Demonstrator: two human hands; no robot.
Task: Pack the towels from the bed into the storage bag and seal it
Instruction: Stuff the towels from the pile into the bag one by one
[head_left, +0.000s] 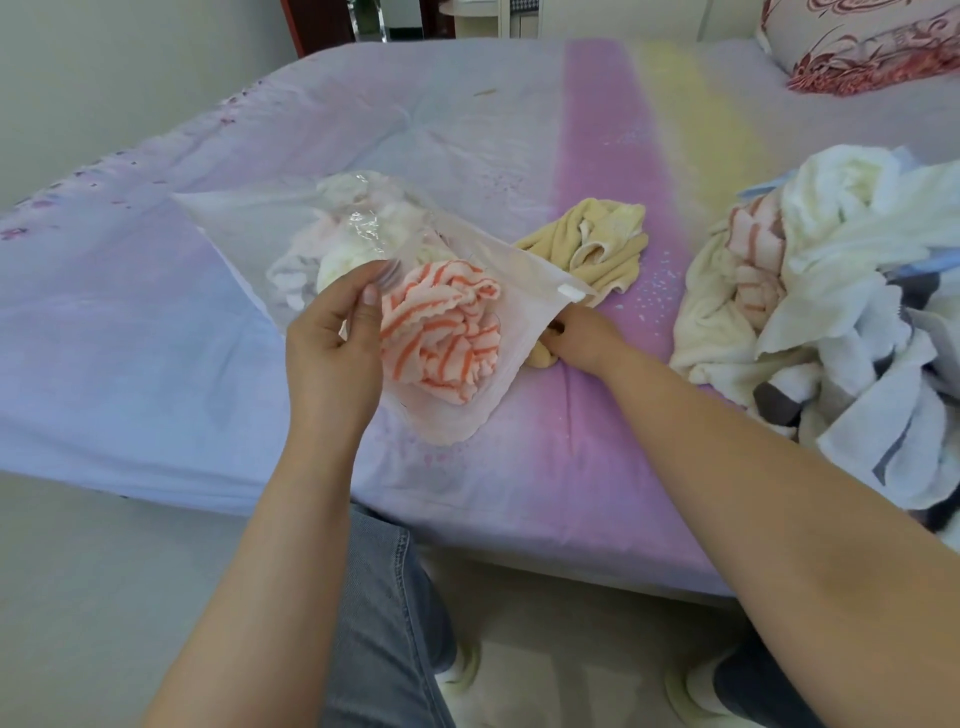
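A clear plastic storage bag (249, 223) lies on the bed with its mouth toward me. An orange-and-white striped towel (441, 332) sits in the mouth, and white and pale pink towels (358, 228) are deeper inside. My left hand (332, 343) pinches the near lip of the bag and holds it open. A white slider clip (571, 293) sits on the bag's right edge. My right hand (576, 338) lies just right of the bag, closed on the near end of a yellow towel (597, 244) that trails away across the bed.
A heap of white, cream, striped and grey-patterned towels (831, 312) fills the right side of the bed. The bedspread (156, 338) is lilac with pink and yellow bands. A red-patterned pillow (857, 47) lies at the far right corner. My legs stand at the bed's edge.
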